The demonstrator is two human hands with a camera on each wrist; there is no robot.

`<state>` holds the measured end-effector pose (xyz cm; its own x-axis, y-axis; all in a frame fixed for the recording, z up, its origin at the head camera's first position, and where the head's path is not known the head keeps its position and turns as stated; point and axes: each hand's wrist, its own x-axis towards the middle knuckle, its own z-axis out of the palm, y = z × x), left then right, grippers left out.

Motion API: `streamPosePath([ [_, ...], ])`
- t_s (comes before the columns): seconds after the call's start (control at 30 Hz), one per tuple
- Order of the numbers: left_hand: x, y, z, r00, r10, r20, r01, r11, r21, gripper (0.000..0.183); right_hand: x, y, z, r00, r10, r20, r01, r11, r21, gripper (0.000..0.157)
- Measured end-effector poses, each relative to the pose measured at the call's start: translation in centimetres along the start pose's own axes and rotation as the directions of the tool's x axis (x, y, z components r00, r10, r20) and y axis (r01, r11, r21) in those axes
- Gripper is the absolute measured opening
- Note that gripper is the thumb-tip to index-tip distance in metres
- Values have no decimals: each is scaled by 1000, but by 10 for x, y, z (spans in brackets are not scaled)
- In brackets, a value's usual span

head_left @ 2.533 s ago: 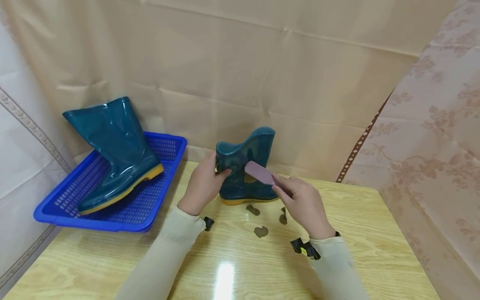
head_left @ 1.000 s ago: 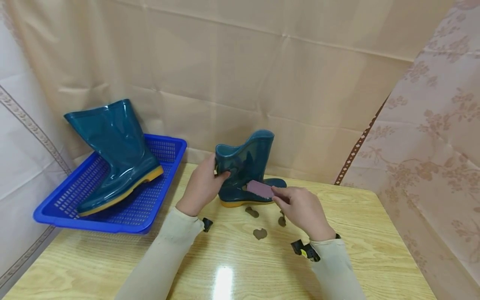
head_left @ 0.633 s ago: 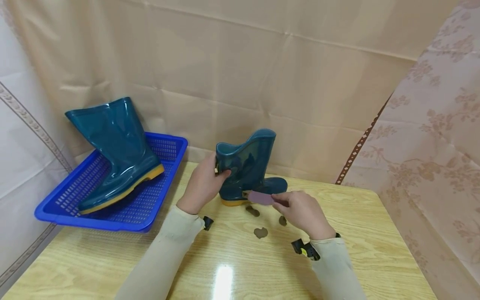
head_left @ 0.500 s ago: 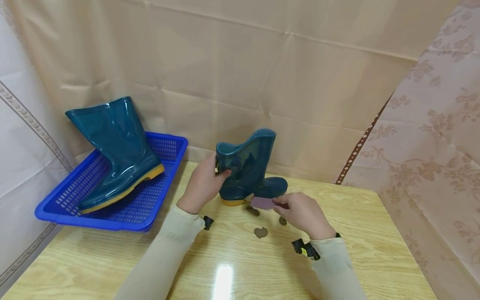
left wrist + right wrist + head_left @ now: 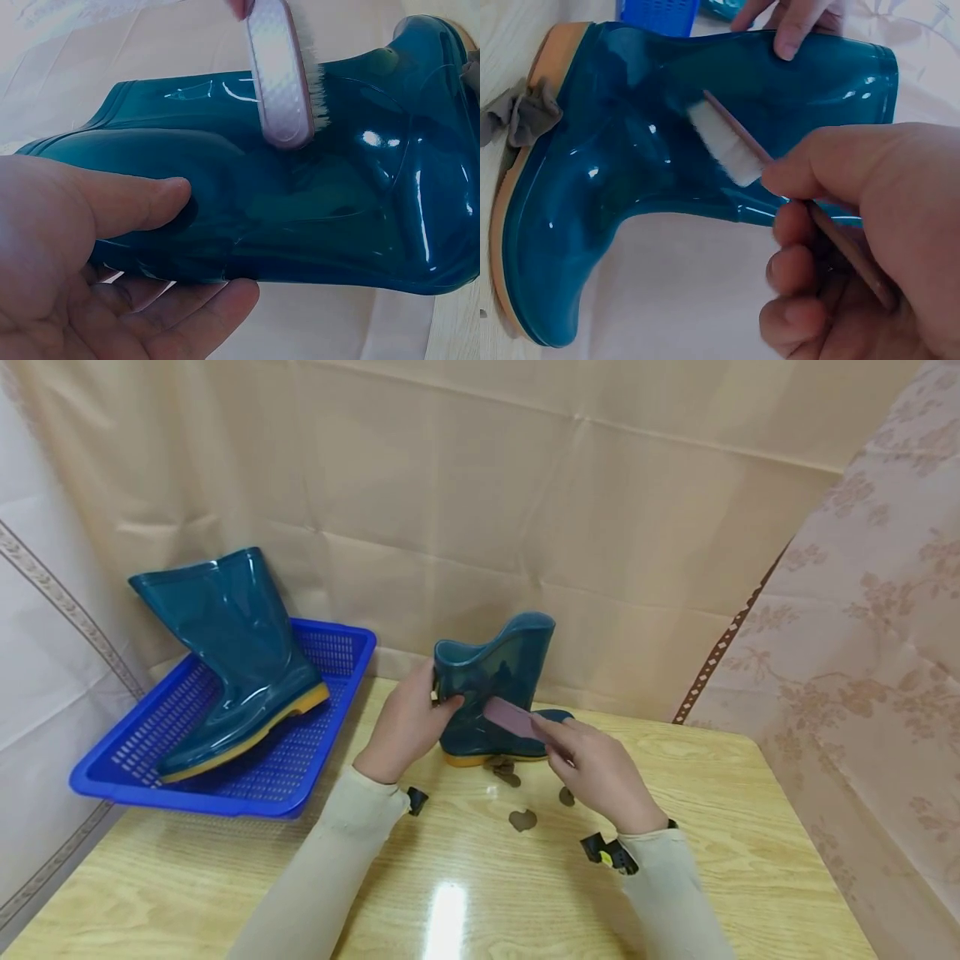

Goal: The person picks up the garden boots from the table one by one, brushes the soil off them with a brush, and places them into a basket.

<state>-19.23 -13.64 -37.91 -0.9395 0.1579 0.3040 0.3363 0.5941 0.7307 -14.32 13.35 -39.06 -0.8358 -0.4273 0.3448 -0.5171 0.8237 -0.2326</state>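
Observation:
A teal rain boot (image 5: pixel 480 681) with a yellow sole stands upright on the table near the back curtain. My left hand (image 5: pixel 408 722) grips its shaft from the left, thumb on the near side and fingers around the back, as the left wrist view shows. In my right hand (image 5: pixel 600 772) is a pink brush (image 5: pixel 739 139) with white bristles, pinched by its handle. The bristles face the boot around the ankle and lower shaft. Several brown mud-like pieces (image 5: pixel 522 820) lie on the table before the boot, and a crumpled one (image 5: pixel 536 116) sits against the sole.
A second teal boot (image 5: pixel 232 643) leans in a blue plastic basket (image 5: pixel 187 810) on the left of the table (image 5: pixel 375 893). A beige curtain (image 5: pixel 450 510) closes off the back, and a flowered cloth (image 5: pixel 885 652) hangs on the right.
The brush swept down from the shaft to the sole, then rose back to the ankle. A brown patch on the boot came down with it and lies by the sole. My left hand kept its place.

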Motion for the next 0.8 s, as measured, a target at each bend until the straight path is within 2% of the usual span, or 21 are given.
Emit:
streamPosePath([
  [0.1, 0, 0, 0, 1000, -4, -2, 4, 1000, -16, 42, 1, 1, 3, 998, -44, -36, 42, 997, -59, 46],
  [0.2, 0, -3, 0, 999, -23, -31, 21, 998, -58, 45, 2, 3, 7, 998, -44, -35, 40, 994, -97, 47],
  [0.37, 1, -8, -1, 992, -57, -115, 44, 993, -114, 45, 0, 7, 12, 998, 25, 65, -18, 995, -96, 41],
  [0.43, 1, -10, -1, 989, -66, -131, 51, 992, -111, 44, -1, 8, 13, 994, 43, 101, -33, 995, -96, 39],
  [0.5, 1, -11, -2, 989, -66, -131, 52, 993, -108, 44, -1, 8, 13, 994, 42, 101, -34, 996, -80, 38],
  [0.57, 2, -11, -3, 991, -58, -119, 45, 993, -109, 45, 0, 7, 12, 998, 21, 58, -18, 998, -53, 39],
  [0.67, 2, -10, -3, 996, -32, -83, 23, 993, -115, 48, 1, 5, 11, 997, -57, -60, 57, 998, -3, 44],
  [0.8, 3, -7, -3, 999, 4, -32, -7, 995, -100, 50, 2, 3, 9, 965, -145, -217, 151, 989, 10, 50],
])
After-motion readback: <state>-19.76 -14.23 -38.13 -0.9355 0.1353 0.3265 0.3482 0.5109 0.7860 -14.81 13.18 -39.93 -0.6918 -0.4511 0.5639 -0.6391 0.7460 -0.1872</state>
